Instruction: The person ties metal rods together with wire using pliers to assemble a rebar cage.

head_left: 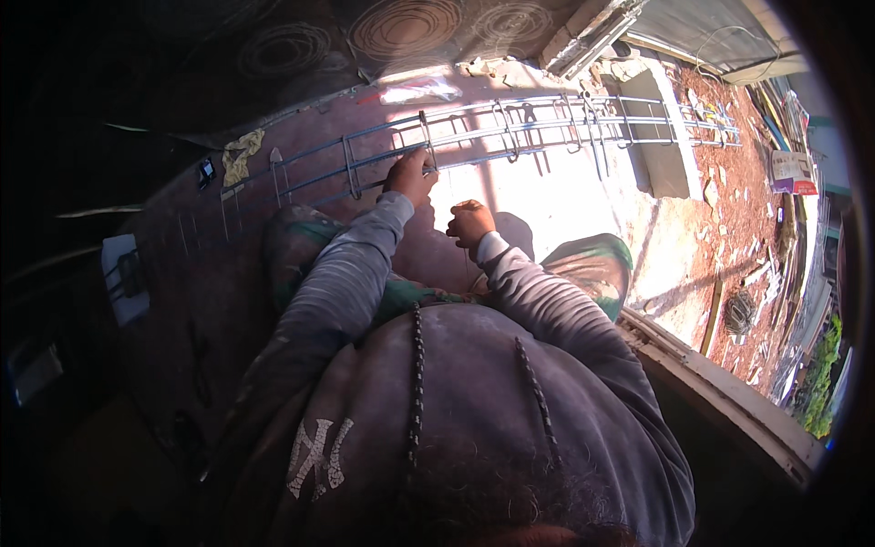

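Note:
A long cage of steel reinforcing bars (365, 162) with square stirrups lies across the floor in front of me. My left hand (412, 176) is at its near side, with fingers closed around a bar beside one stirrup (427, 137). What else those fingers may hold is hidden. Nearer to me and to the right, my right hand (471, 223) is held apart from the cage, its fingers pinched together. A faint thin line, like wire, shows just below it; what the fingertips hold is too small to make out.
A pale block or board (663, 137) stands at the cage's right part. Yellow cloth (242, 157) lies at the left. Coils of wire (406, 27) are at the far wall. A wooden sill (720, 387) borders reddish, debris-strewn ground (729, 237) on the right.

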Demonstrator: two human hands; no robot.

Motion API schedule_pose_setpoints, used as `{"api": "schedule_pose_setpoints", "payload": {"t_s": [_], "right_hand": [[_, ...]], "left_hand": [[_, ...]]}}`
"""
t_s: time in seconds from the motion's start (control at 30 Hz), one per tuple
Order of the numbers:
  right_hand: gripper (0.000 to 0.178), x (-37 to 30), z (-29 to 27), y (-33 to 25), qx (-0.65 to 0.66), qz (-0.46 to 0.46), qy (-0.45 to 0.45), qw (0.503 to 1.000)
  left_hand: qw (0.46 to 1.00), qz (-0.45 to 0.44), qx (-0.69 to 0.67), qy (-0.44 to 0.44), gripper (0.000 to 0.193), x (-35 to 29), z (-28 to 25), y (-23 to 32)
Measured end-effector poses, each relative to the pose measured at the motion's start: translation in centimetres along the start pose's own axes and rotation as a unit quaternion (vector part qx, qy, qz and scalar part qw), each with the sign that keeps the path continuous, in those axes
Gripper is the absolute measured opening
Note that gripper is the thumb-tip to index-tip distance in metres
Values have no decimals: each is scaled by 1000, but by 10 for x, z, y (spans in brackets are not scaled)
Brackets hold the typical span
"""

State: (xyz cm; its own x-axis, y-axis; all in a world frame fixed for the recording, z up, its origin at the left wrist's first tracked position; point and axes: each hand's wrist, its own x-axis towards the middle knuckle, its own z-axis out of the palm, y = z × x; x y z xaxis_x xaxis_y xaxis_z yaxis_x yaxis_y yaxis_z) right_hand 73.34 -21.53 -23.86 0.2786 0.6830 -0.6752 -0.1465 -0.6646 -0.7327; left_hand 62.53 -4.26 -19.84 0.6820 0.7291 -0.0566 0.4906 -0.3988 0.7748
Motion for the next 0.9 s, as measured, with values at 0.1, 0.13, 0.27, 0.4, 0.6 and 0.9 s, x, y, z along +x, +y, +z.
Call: {"api": "schedule_pose_setpoints", "payload": {"t_s": [0.1, 0.13, 0.27, 0.4, 0.6, 0.9], "right_hand": [[31, -10, 8, -21, -543, -167, -133, 812], [34, -13, 11, -27, -666, -219, -158, 696], [36, 11, 12, -8, -673, -239, -221, 664], [26, 36, 11, 13, -480, -175, -149, 847], [8, 47, 17, 3, 9, 19, -53, 998], [12, 16, 26, -42, 200, 45, 62, 977]], "left_hand": [[1000, 3, -17, 16, 26, -5, -2, -10], [999, 8, -25, 22, 25, -6, -3, -13], [999, 15, -24, 14, 23, -3, -3, -5], [999, 12, -35, 4, 21, -2, -4, -7], [998, 12, -62, 24, 15, -2, 0, -7], [997, -54, 21, 44, 19, -2, 4, -12]]}}
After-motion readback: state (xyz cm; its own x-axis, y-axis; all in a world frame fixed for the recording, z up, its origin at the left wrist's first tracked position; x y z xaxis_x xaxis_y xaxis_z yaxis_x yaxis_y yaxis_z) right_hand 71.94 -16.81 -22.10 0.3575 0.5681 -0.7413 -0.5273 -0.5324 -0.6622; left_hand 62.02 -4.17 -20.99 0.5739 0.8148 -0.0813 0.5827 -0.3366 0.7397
